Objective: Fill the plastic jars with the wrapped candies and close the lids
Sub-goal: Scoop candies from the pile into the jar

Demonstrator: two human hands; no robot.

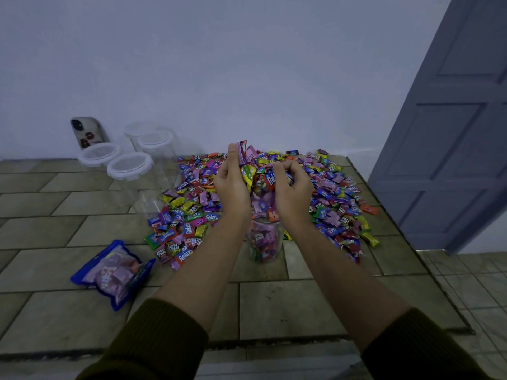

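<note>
Filling step, seen from behind the person. Both hands are working together just above the open jar (264,242), which is standing at the near edge of the pile of candies (329,193) on the tiled tabletop (288,305) and is already holding candies through most of its visible height.

The left hand (231,187) and right hand (292,190) are cupping a handful of candies (253,171) between them. The palms are facing each other, the left hand is reaching a little farther up, and the right hand's fingers are curling in over the wrappers. Some pieces appear to be dropping from the gap between the wrists toward the jar's mouth. Both forearms are stretching forward from dark sleeves (164,341) and converging over the jar.

The next move is probably calling for the hands to loosen gradually, so that the wrappers are falling inside the rim rather than spilling around it. The jar then needs its lid, which is not showing anywhere near it.

Four lidded jars (129,165), apparently empty, are waiting at the far left by the wall, with a phone (87,133) leaning behind them. A blue bag of candies (115,272) is lying at the near left. A grey door (452,133) is standing on the right.
</note>
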